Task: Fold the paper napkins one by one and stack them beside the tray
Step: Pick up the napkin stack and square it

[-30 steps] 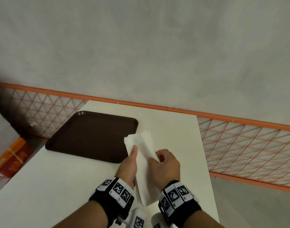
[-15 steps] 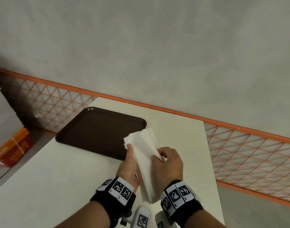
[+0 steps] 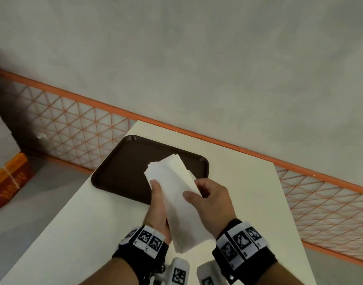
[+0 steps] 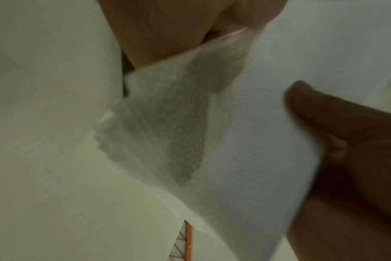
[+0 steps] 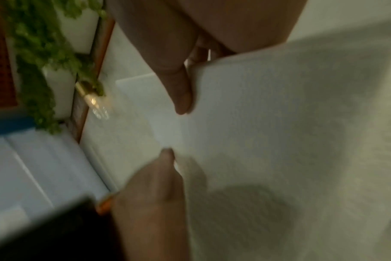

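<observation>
left hand [image 3: 158,204] grips napkins [image 3: 176,202] | right hand [image 3: 209,204] pinches edge | advice: peel one sheet, bundle kept firm

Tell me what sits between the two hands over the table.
In the head view, the stack of paper napkins lies between the left hand and the right hand; both hands grip it above the table.

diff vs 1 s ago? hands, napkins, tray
Little change. Both hands keep the napkin bundle in the air; the right hand's thumb has slid further onto its top sheet. The left hand grips as before. The tray stays empty on the table; only the camera's framing shifted.
</observation>
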The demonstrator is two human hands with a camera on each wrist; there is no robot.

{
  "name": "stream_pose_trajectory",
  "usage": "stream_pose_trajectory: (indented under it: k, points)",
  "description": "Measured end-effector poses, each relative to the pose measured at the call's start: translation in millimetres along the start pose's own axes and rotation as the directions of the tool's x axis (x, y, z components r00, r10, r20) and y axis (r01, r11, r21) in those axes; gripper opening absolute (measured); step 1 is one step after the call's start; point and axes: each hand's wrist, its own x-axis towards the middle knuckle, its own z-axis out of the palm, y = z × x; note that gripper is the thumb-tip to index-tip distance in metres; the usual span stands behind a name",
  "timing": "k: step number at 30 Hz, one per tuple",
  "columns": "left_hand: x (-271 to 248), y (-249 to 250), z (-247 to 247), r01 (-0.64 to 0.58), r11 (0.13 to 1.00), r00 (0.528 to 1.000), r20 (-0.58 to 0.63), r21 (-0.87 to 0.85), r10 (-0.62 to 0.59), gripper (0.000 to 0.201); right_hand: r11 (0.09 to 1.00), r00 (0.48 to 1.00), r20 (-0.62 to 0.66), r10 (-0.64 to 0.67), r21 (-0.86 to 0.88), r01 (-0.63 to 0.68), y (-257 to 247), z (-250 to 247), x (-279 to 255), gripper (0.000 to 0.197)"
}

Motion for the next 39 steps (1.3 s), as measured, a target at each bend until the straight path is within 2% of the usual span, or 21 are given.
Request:
stream_pose_trajectory:
  k: [2, 5, 9, 13, 16, 18, 21, 23, 25, 30, 34, 39]
  points:
    - [-1, 16, -10, -0.045, 0.998, 0.999, 0.009, -0.035, 0.045, 0.085, 0.995, 0.998, 0.064, 0.005, 0.102, -0.012, -13, 10, 6, 0.01]
    - [4, 35, -25, -0.037, 0.995, 0.999, 0.031, -0.091, 0.04, 0.088, 0.986, 0.995, 0.086, 0.045, 0.159, -0.059, -21, 24, 19, 0.01]
    - [12, 55, -39, -0.025, 0.998, 0.998, 0.058, -0.061, 0.028, 0.077, 0.967, 0.986, 0.117, 0.116, 0.213, -0.139, -20, 37, 36, 0.011]
    - [29, 66, -47, -0.023, 0.999, 1.0, 0.004, -0.038, 0.024, 0.069, 0.96, 0.982, 0.129, 0.139, 0.228, -0.165, -16, 42, 53, 0.012]
    - [39, 75, -49, -0.029, 0.999, 1.0, 0.009, -0.029, 0.029, 0.065, 0.952, 0.98, 0.123, 0.157, 0.247, -0.184, -7, 42, 66, 0.015]
    - [48, 84, -53, -0.068, 0.997, 0.997, -0.028, -0.029, 0.067, 0.058, 0.946, 0.98, 0.108, 0.169, 0.262, -0.192, 0, 43, 76, 0.016]
    - [67, 103, -58, -0.122, 0.992, 0.991, -0.057, 0.045, 0.124, 0.048, 0.938, 0.978, 0.095, 0.183, 0.279, -0.203, 12, 38, 93, 0.017]
    - [81, 121, -64, -0.159, 0.971, 0.972, -0.142, 0.18, 0.186, 0.049, 0.933, 0.976, 0.085, 0.202, 0.287, -0.218, 23, 32, 106, 0.014]
    - [97, 145, -74, -0.181, 0.913, 0.931, -0.236, 0.365, 0.279, 0.04, 0.93, 0.971, 0.043, 0.234, 0.282, -0.237, 39, 27, 122, 0.011]
    - [133, 205, -90, -0.092, 0.653, 0.912, -0.199, 0.752, 0.359, 0.025, 0.919, 0.933, -0.074, 0.353, 0.213, -0.331, 83, 28, 159, 0.014]
    - [158, 225, -99, 0.031, 0.416, 0.911, -0.197, 0.909, 0.362, 0.021, 0.89, 0.886, -0.103, 0.452, 0.128, -0.439, 107, 40, 177, 0.027]
    - [174, 215, -108, 0.138, 0.154, 0.918, -0.185, 0.978, 0.352, 0.035, 0.848, 0.836, -0.144, 0.53, 0.049, -0.528, 120, 48, 186, 0.037]
